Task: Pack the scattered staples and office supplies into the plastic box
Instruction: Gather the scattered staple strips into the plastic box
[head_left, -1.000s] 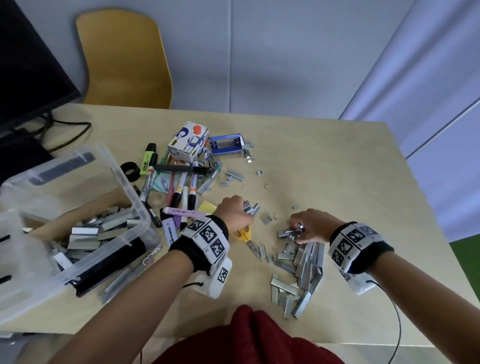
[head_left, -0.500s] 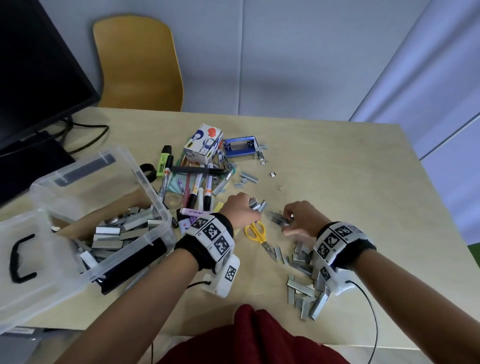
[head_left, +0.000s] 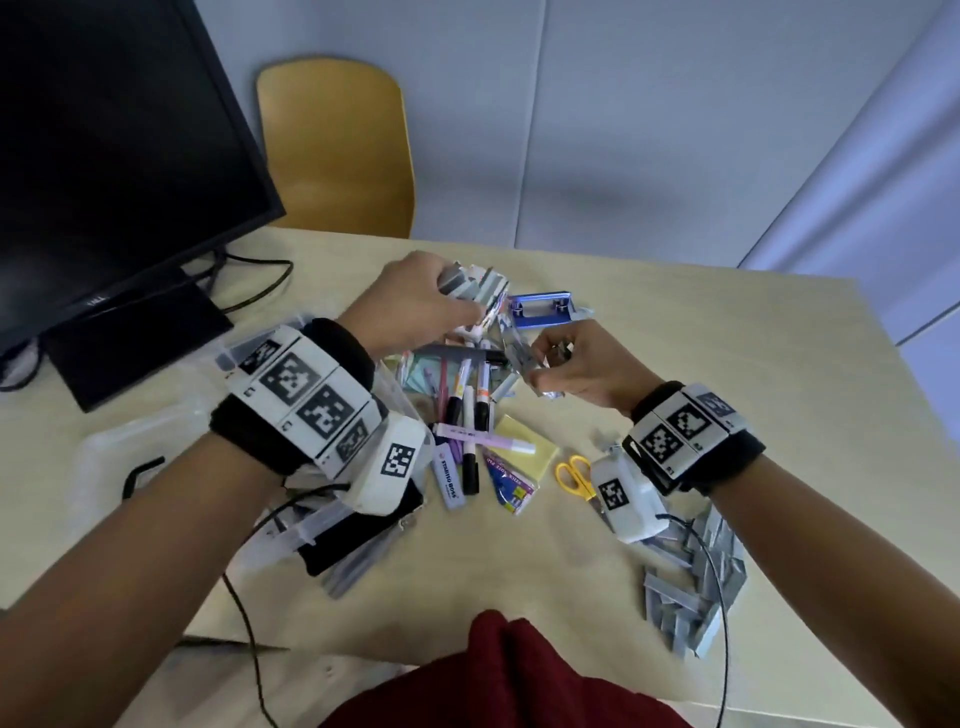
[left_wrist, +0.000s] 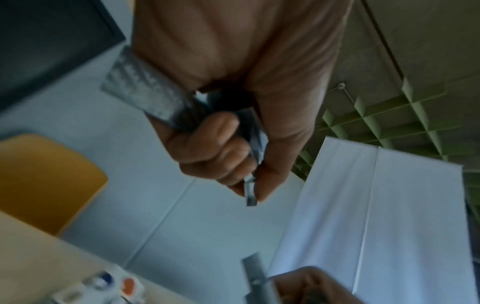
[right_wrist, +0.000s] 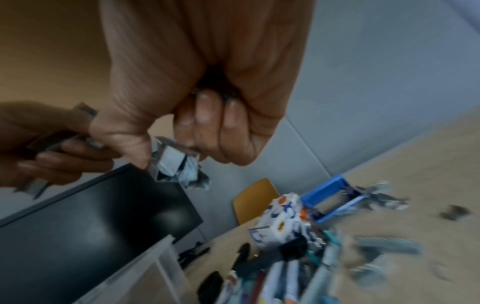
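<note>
Both hands are raised above the heap of supplies. My left hand (head_left: 447, 306) grips a bundle of grey staple strips (head_left: 467, 283); the left wrist view shows the fingers curled round these strips (left_wrist: 148, 92). My right hand (head_left: 550, 358) pinches a small clump of staples (head_left: 540, 361), which stick out between thumb and fingers in the right wrist view (right_wrist: 176, 164). The clear plastic box (head_left: 291, 535) lies under my left wrist, mostly hidden. More staple strips (head_left: 691, 587) are heaped on the table at lower right.
Markers (head_left: 467, 405), yellow sticky notes (head_left: 524, 441), yellow scissors (head_left: 571, 473), a blue metal tool (head_left: 540, 309) and a small staple carton (right_wrist: 280, 222) lie mid-table. A black monitor (head_left: 104, 156) with cables stands back left, a yellow chair (head_left: 337, 145) behind.
Both hands have lifted off the table with staples in them and moved up and leftward, closer together. My head has turned left, so the monitor now fills the left side.
</note>
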